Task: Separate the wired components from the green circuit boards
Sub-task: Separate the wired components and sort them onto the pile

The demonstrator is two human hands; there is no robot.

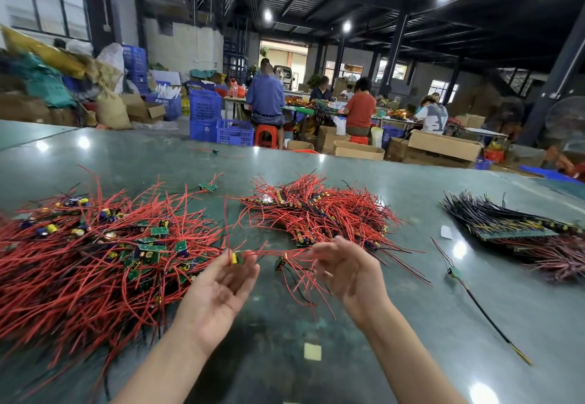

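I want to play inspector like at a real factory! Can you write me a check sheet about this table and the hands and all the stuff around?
Surface: green table, shiny, reflecting the ceiling lights.
Job's things: big left pile of red-wired green boards; middle pile; black-wire bundle on a board strip at right.
Clutter: loose wired board; white scrap; yellowish square.
Hands: left hand pinches a small board; right hand holds red wires, grip blurred.
Cables: red wires stretch between the hands, a second board hanging from them.
Surroundings: seated workers, blue crates, cardboard boxes.
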